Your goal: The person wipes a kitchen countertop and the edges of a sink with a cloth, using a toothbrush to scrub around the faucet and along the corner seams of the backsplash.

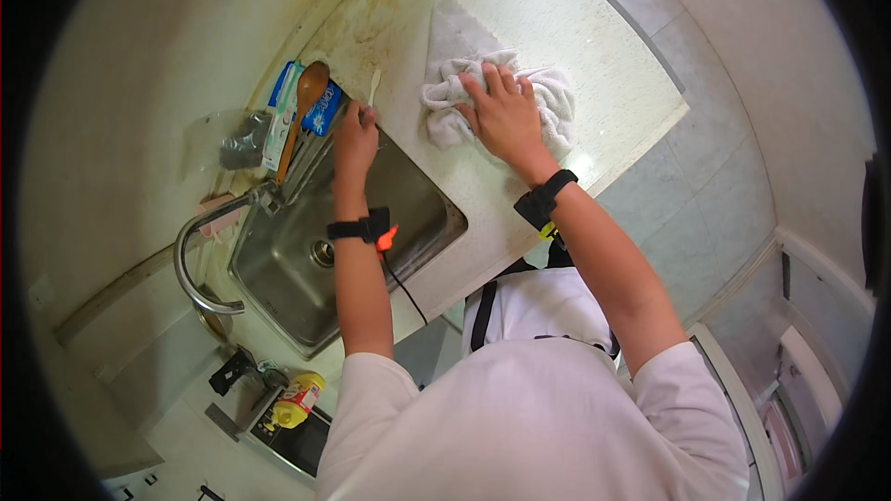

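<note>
My left hand (pixel 356 139) is over the back corner of the stainless steel sink (pixel 285 292), with its fingers closed on the handle end of a white toothbrush (pixel 375 87). The brush's head points away from me, over the stained countertop. To the right, my right hand (pixel 507 108) rests with spread fingers on a crumpled light towel (pixel 553 101) lying on the counter. A flatter grey part of the cloth (pixel 456 31) reaches out beyond the hand.
A curved chrome faucet (pixel 182 250) stands at the sink's left. Behind it are a wooden spoon (pixel 311 87), a blue packet (pixel 321 111), a toothpaste-like box (pixel 276 139) and a pink cup (pixel 221 216). A yellow bottle (pixel 298 400) stands at lower left. The counter edge (pixel 647 136) runs at right.
</note>
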{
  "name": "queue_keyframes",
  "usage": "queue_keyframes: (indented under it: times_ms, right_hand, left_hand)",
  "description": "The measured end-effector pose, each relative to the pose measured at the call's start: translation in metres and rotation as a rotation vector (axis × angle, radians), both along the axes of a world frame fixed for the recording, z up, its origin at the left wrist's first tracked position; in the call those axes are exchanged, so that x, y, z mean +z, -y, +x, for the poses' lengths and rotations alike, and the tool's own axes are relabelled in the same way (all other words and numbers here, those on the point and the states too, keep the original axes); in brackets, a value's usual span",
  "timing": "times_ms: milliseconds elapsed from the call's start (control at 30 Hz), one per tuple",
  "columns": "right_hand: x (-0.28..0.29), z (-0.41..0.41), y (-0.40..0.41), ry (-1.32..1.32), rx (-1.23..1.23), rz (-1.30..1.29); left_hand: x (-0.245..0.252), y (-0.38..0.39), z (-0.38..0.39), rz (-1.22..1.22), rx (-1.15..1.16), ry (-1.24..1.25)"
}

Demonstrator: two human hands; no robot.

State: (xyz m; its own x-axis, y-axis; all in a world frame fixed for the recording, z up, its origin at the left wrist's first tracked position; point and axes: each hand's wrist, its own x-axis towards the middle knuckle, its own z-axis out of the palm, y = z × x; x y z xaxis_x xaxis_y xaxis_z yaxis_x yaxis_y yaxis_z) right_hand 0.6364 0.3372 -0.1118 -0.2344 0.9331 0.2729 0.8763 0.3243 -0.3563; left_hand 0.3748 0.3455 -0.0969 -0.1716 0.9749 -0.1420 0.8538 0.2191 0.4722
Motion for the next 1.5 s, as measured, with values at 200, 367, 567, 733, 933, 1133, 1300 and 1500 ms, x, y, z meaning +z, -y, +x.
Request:
queue_keyframes:
  times_ms: [200,367,567,733,933,1133,1300,1500]
  right_hand:
    - [0.006,-0.009,0.002,0.000,0.022,-0.002]
    - [0.000,-0.008,0.001,-0.026,0.008,0.053]
    - [0.001,0.001,0.003,-0.039,-0.021,0.052]
    - [0.002,0.007,0.029,-0.067,0.016,0.072]
    - [0.006,0.029,0.036,-0.037,0.039,0.019]
    - [0.007,0.024,0.036,-0.047,0.052,0.016]
    - [0.007,0.031,0.031,-0.036,0.053,0.056]
    - [0.007,0.029,0.013,-0.056,0.151,-0.003]
  left_hand:
    - [0.012,-0.040,-0.033,-0.011,-0.010,-0.079]
    - [0.029,-0.031,-0.029,-0.037,-0.117,-0.200]
    - [0.043,0.003,-0.011,-0.016,-0.046,-0.418]
    - [0.041,-0.022,-0.017,0.068,-0.124,-0.616]
    - [0.061,-0.041,0.008,0.050,-0.284,-0.642]
    - [0.063,-0.044,0.007,0.162,-0.245,-0.664]
    - [0.077,-0.050,0.013,0.012,-0.356,-0.695]
    - [0.074,-0.054,0.018,0.073,-0.311,-0.705]
